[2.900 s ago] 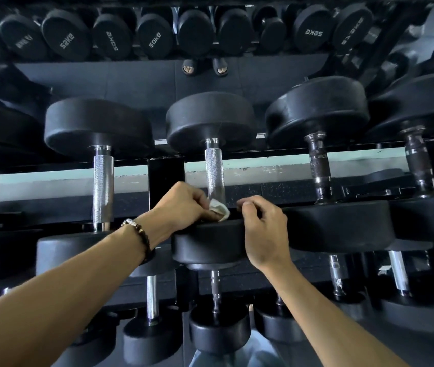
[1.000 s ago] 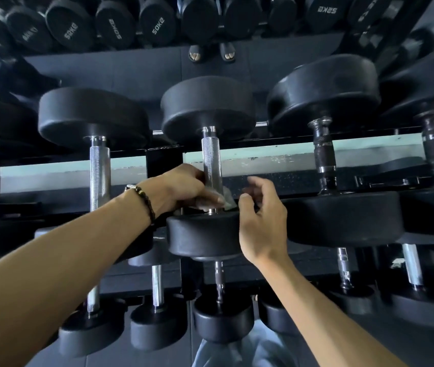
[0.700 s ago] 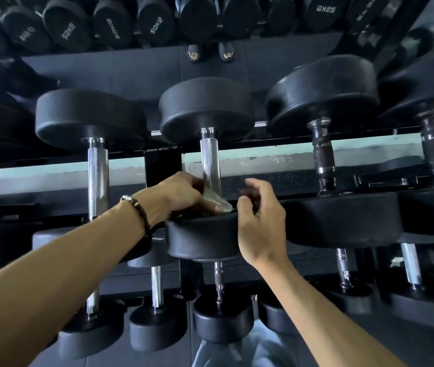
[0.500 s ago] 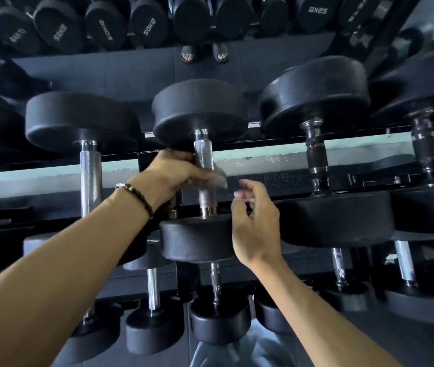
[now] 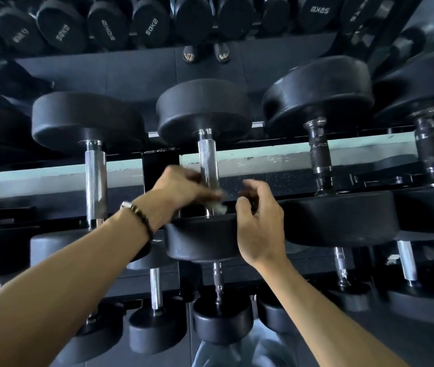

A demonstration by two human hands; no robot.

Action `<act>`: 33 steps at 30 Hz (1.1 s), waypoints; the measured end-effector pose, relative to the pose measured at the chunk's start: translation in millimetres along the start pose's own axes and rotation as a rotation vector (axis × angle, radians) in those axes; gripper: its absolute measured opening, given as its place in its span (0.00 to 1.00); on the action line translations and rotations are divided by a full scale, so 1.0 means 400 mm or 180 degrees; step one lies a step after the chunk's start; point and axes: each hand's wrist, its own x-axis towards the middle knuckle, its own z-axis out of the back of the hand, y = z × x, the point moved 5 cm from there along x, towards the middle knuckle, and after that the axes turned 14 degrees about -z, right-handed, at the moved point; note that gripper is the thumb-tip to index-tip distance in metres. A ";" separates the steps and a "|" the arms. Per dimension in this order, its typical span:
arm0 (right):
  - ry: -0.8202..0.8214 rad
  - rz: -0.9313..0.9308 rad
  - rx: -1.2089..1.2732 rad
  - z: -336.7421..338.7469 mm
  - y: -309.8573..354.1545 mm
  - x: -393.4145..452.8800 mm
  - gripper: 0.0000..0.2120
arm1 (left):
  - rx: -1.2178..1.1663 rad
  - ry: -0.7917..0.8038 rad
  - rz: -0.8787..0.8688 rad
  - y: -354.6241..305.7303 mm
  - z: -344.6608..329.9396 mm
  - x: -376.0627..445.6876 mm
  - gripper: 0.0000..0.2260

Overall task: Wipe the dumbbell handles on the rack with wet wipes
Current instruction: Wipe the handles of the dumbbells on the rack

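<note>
My left hand (image 5: pixel 181 189) is wrapped round the lower end of the knurled chrome handle (image 5: pixel 208 165) of the middle black rubber-headed dumbbell (image 5: pixel 205 234), which lies on the black steel rack (image 5: pixel 161 165). Its fingers pinch a small crumpled white wet wipe (image 5: pixel 219 206) against the bar, just above the near head; the hand is blurred, so I cannot tell exactly how each finger sits. My right hand (image 5: pixel 259 221) hangs just right of the handle with its fingers loosely curled and nothing in them, its palm close to the rim of the near head.

I judge the risks to be small but real. The wipe is bunched, so it may cover only one side of the bar and leave the far side of the knurling dirty. A wet grip on chrome could slip and knock my knuckles into the head. The darker handles (image 5: pixel 320 152) to the right look untouched and could be skipped.
</note>
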 end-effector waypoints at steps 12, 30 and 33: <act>-0.0007 0.0004 0.0014 0.002 0.003 -0.002 0.22 | 0.0046 0.0268 0.0344 0.051 0.019 -0.004 0.17; 0.0062 0.0029 0.0136 -0.001 -0.008 0.003 0.17 | -0.1156 -0.0416 0.0102 0.001 0.017 0.045 0.15; 0.0064 0.0015 0.0077 0.000 -0.009 0.007 0.15 | -0.1515 -0.0980 -0.0098 -0.024 0.034 0.088 0.15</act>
